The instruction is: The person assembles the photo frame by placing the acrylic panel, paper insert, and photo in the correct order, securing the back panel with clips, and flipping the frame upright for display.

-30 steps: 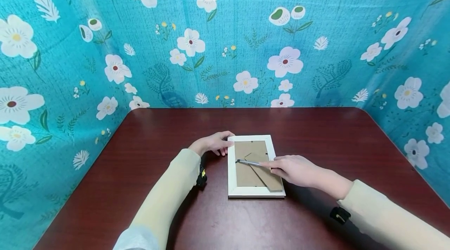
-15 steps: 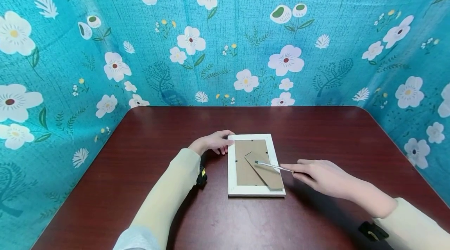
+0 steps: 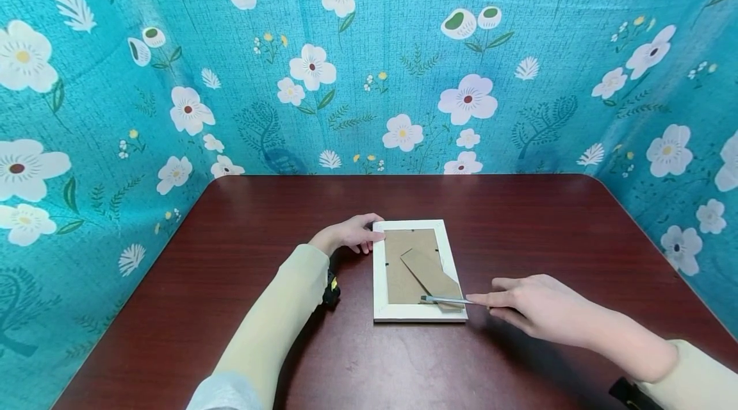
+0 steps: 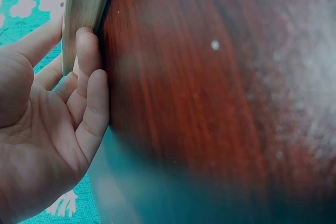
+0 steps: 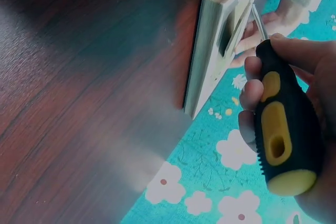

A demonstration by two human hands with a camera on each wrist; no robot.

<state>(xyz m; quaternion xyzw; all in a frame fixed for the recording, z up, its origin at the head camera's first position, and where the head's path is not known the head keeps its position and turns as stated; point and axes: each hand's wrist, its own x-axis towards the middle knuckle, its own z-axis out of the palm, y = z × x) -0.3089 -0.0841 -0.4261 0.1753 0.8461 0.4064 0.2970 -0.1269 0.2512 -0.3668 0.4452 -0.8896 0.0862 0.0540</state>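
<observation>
A white picture frame (image 3: 380, 278) lies face down on the table, its brown backing board (image 3: 400, 291) and slanted stand leg (image 3: 429, 269) showing. Small dark tabs sit along the inner edges. My left hand (image 3: 352, 232) grips the frame's far left corner, thumb on the rim; the left wrist view shows fingers (image 4: 88, 53) against its side. In my right hand (image 3: 539, 307) is a flat-head screwdriver (image 3: 450, 300), its black and yellow handle (image 5: 287, 124) wrapped by the fingers. The blade tip is over the near inner edge, by the bottom tab; contact cannot be told.
The dark red wooden table (image 3: 277, 205) surrounds the frame on all sides. Behind it and at both sides hangs a blue flowered cloth (image 3: 357, 102). A dark wrist camera (image 3: 331, 290) sits at the left cuff.
The screwdriver tip has left the frame's left inner edge, passed right over the stand leg, and come down to the near edge. The left hand and frame stay put.
</observation>
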